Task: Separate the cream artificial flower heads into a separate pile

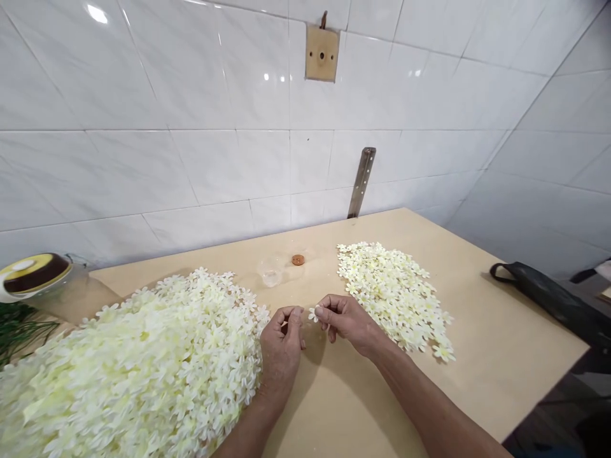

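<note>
Between the thumb and fingers of my right hand [347,320] is a small white artificial flower [313,313], its petals facing left. My left hand [282,337] is just to the left of it, thumb and fingertips pinched together; whether anything thin is in that pinch cannot be made out. A large heap of pale yellow-white artificial flowers [157,362] spreads beside my left wrist. Beyond my right forearm lies a smaller, flatter pile of similar flowers [391,292].
A clear plastic cup [272,275] and a small orange-brown disc [298,259] are behind my hands on the tabletop [353,407]. A lidded jar [62,289] leans at far left near green stems [19,331]. At right lies a black bag [548,296]; a metal strip [361,183] rests against the tiled wall.
</note>
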A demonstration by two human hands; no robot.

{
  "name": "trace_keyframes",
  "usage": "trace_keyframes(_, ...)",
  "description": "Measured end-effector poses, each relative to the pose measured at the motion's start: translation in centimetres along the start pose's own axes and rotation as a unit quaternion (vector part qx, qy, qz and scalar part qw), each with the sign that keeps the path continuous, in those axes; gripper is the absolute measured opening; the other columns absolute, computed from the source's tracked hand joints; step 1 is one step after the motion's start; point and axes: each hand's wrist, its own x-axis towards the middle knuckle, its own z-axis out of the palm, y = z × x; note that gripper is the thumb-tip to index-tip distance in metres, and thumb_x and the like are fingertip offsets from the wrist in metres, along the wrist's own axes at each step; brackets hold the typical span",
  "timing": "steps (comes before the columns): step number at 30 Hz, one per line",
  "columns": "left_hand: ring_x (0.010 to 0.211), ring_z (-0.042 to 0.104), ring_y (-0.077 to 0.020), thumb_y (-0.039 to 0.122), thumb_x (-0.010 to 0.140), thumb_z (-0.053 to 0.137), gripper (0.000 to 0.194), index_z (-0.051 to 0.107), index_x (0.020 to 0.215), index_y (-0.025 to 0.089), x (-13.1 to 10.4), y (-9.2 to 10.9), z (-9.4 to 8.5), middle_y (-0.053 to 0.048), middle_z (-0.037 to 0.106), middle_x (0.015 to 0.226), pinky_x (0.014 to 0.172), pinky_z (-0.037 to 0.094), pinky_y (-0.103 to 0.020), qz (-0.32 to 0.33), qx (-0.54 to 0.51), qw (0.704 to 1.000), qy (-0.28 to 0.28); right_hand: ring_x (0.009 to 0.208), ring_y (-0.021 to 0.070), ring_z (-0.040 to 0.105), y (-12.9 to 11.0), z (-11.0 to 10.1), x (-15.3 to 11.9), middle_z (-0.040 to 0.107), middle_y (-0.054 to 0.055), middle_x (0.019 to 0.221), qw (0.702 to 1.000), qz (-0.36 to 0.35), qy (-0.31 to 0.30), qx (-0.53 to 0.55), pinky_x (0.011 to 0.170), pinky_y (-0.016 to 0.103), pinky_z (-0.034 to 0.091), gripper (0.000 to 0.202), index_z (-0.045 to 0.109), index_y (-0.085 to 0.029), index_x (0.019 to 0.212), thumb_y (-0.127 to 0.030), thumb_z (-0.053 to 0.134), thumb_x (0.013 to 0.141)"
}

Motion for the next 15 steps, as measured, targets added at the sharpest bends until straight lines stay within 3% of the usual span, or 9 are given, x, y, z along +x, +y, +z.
trace_keyframes(8, 0.041, 0.045, -0.0090, 0.050, 0.082, 0.061, 0.036, 0.066, 0.078, 0.015, -0.1, 0.2, 0.1, 0.005, 0.047, 0.046, 0.042, 0.036, -0.019, -0.022, -0.001, 1.000, -0.002, 0.041, 0.0082, 0.046, 1.3, 0.1, 0.3, 0.052, -0.004, 0.053, 0.997, -0.014, 0.015, 0.070, 0.043, 0.022, 0.041, 0.040, 0.056, -0.017, 0.071, -0.054, 0.059, 0.088)
trace_keyframes(15, 0.043, 0.046, -0.0091, 0.049, 0.085, 0.059, 0.034, 0.065, 0.079, 0.016, 0.1, -0.4, 0.2, 0.004, 0.049, 0.048, 0.044, 0.038, -0.018, -0.018, -0.001, 1.000, -0.003, 0.051, 0.0073, 0.048, 0.6, -0.1, 0.4, 0.055, -0.002, 0.064, 0.984, 0.029, -0.005, 0.174, 0.044, 0.018, 0.039, 0.033, 0.062, -0.016, 0.081, -0.047, 0.074, 0.078)
